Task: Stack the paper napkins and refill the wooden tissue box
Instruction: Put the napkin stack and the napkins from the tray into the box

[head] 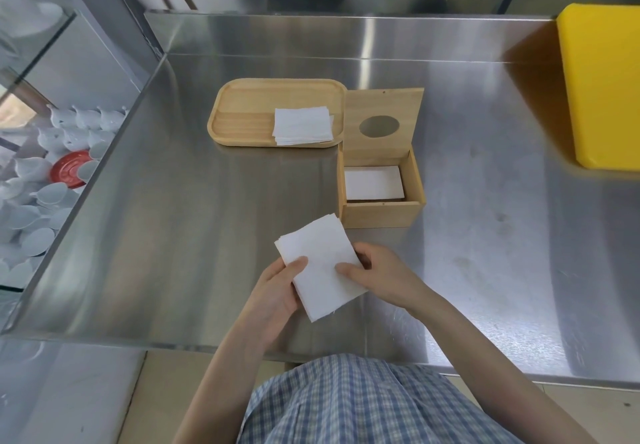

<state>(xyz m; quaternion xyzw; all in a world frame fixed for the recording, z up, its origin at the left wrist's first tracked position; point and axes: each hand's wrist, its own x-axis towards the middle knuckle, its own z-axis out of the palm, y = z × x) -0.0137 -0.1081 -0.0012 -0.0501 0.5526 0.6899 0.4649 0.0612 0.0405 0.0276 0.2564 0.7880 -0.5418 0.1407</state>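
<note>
A folded white paper napkin (320,263) is held above the steel counter by both hands. My left hand (277,291) grips its left edge with the thumb on top. My right hand (377,277) pinches its right edge. Just beyond stands the wooden tissue box (381,215), its lid (381,125) with a round hole tipped back open. White napkins (374,184) lie inside the box. To the left, a wooden tray (242,111) carries a small stack of napkins (302,125) at its right end.
The steel counter (207,218) has a raised back wall. A yellow cutting board (602,83) leans at the far right. Left of the counter, behind a glass panel, lie several white cups (41,201) and a red lid (69,169).
</note>
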